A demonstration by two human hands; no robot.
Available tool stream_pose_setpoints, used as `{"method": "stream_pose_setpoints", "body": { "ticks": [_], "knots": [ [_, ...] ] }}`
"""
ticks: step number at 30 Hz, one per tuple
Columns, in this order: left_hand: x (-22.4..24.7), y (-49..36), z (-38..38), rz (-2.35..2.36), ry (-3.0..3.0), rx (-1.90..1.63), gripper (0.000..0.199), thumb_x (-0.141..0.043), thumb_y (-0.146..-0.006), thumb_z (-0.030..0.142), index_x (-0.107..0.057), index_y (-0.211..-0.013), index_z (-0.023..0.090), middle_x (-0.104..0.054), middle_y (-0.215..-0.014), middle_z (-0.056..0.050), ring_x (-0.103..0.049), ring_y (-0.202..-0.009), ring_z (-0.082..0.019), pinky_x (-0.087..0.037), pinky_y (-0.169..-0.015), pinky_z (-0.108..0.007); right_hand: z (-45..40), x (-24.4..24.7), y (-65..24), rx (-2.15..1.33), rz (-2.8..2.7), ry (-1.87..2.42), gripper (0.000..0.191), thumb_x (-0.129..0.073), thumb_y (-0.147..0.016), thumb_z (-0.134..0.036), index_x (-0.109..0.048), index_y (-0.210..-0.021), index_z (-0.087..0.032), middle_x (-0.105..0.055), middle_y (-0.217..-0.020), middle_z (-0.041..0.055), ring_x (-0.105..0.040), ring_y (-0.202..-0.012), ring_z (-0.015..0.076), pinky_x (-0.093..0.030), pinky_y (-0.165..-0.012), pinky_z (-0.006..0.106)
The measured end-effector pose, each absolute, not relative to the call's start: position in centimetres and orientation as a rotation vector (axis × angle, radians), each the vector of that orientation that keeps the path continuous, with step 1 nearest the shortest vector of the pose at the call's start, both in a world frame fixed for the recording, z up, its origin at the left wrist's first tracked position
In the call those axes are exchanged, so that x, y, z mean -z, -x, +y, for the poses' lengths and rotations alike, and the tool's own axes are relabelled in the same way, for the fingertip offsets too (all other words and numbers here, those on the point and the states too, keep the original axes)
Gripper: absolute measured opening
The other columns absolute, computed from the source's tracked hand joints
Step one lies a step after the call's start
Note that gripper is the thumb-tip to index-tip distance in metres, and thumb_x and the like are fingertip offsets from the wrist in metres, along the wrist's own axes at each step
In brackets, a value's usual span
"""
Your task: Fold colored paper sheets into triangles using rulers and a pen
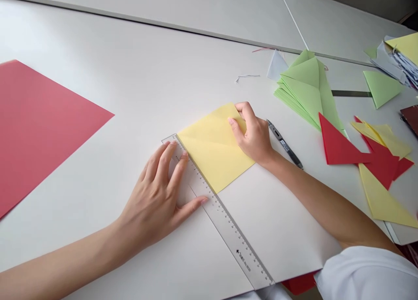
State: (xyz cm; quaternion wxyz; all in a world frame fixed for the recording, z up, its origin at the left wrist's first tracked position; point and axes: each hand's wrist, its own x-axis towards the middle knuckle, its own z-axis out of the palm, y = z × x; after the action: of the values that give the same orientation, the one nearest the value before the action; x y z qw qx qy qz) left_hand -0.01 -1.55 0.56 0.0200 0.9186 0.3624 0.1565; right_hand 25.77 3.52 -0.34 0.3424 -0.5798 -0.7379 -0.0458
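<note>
Spread fingers of my left hand (155, 191) press on a clear plastic ruler (233, 228), with the thumb near its middle and the fingertips near its far end. The ruler lies slanted along the left edge of a yellow sheet of paper (214, 150), which has a faint crease across it. My right hand (254, 136) grips the sheet's right edge, thumb on top and fingers curled behind. Just right of that hand, a grey and black pen (284, 144) rests on the table.
A large red sheet (45, 126) lies at the left. Stacked folded green papers (305, 86) sit at the back right, near red paper pieces (342, 145) and yellow ones (385, 200). A bit of white string (247, 76) lies on the white table (137, 73).
</note>
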Motion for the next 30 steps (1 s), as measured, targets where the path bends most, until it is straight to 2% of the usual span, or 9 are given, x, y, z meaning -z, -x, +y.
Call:
{"method": "stream_pose_setpoints", "body": {
  "ticks": [2, 5, 9, 13, 15, 18, 24, 30],
  "knots": [
    [-0.6, 0.1, -1.7, 1.138, -2.868, -0.479, 0.077, -0.045, -0.091, 0.064, -0.037, -0.139, 0.004, -0.033, -0.146, -0.028, -0.029, -0.139, -0.042, -0.039, -0.106, -0.056, 3.4, 0.4, -25.7, 0.103, -1.91, 1.51, 0.011, -0.044, -0.095, -0.029, -0.049, -0.1, -0.021, -0.056, -0.07, -0.0022, -0.049, -0.051, 0.0129, -0.035, -0.05, 0.025],
    [-0.5, 0.2, -1.8, 1.145, -2.908, -0.472, 0.078, -0.042, -0.092, 0.065, -0.039, -0.137, 0.001, -0.034, -0.145, -0.029, -0.031, -0.137, -0.043, -0.041, -0.104, -0.057, 3.2, 0.2, -25.6, 0.097, -1.884, 1.493, 0.015, -0.049, -0.094, -0.031, -0.055, -0.103, -0.02, -0.066, -0.079, 0.0016, -0.059, -0.059, 0.0147, -0.041, -0.053, 0.025],
    [-0.5, 0.2, -2.0, 1.157, -2.959, -0.491, 0.08, -0.041, -0.091, 0.066, -0.045, -0.133, -0.001, -0.037, -0.143, -0.031, -0.036, -0.134, -0.045, -0.044, -0.101, -0.056, 2.9, -0.6, -25.5, 0.057, -1.9, 1.465, 0.022, -0.055, -0.091, -0.027, -0.066, -0.109, -0.02, -0.074, -0.081, 0.0022, -0.064, -0.06, 0.0147, -0.047, -0.055, 0.025],
    [-0.6, 0.2, -2.2, 1.159, -2.979, -0.503, 0.078, -0.043, -0.09, 0.065, -0.05, -0.129, -0.002, -0.041, -0.14, -0.031, -0.038, -0.132, -0.046, -0.042, -0.103, -0.056, 2.5, -2.0, -25.3, -0.064, -1.99, 1.36, 0.021, -0.058, -0.091, -0.025, -0.073, -0.105, -0.021, -0.076, -0.097, 0.0039, -0.072, -0.083, 0.0186, -0.056, -0.072, 0.029],
    [-0.6, 0.1, -2.3, 1.16, -2.969, -0.489, 0.075, -0.044, -0.09, 0.063, -0.051, -0.128, -0.002, -0.043, -0.139, -0.03, -0.038, -0.132, -0.046, -0.04, -0.104, -0.056, 2.4, -2.7, -25.0, -0.12, -2.046, 1.34, 0.021, -0.059, -0.09, -0.025, -0.073, -0.104, -0.021, -0.076, -0.102, 0.0036, -0.072, -0.091, 0.0203, -0.057, -0.079, 0.032],
    [-0.7, 0.1, -2.4, 1.176, -2.938, -0.482, 0.07, -0.043, -0.09, 0.059, -0.052, -0.128, 0.0, -0.044, -0.14, -0.028, -0.038, -0.133, -0.044, -0.039, -0.105, -0.056, 1.9, -3.5, -24.7, -0.146, -2.148, 1.35, 0.025, -0.056, -0.091, -0.02, -0.072, -0.11, -0.023, -0.074, -0.107, 0.0023, -0.072, -0.094, 0.0204, -0.059, -0.082, 0.034],
    [-0.6, 0.1, -2.4, 1.192, -2.907, -0.512, 0.068, -0.044, -0.09, 0.059, -0.053, -0.128, 0.003, -0.046, -0.139, -0.024, -0.037, -0.134, -0.042, -0.037, -0.108, -0.054, 0.0, -3.7, -24.0, -0.018, -2.426, 1.166, 0.06, -0.038, -0.078, 0.006, -0.06, -0.128, -0.018, -0.068, -0.121, 0.0022, -0.065, -0.112, 0.0195, -0.057, -0.088, 0.035],
    [-0.4, 0.1, -2.5, 1.199, -2.88, -0.527, 0.068, -0.044, -0.089, 0.059, -0.054, -0.127, 0.003, -0.045, -0.14, -0.026, -0.038, -0.134, -0.043, -0.038, -0.107, -0.054, -1.9, -2.6, -23.6, 0.125, -2.511, 1.112, 0.068, -0.034, -0.075, 0.011, -0.056, -0.134, -0.017, -0.06, -0.133, 0.0043, -0.057, -0.124, 0.023, -0.055, -0.092, 0.038]
  ]
}}
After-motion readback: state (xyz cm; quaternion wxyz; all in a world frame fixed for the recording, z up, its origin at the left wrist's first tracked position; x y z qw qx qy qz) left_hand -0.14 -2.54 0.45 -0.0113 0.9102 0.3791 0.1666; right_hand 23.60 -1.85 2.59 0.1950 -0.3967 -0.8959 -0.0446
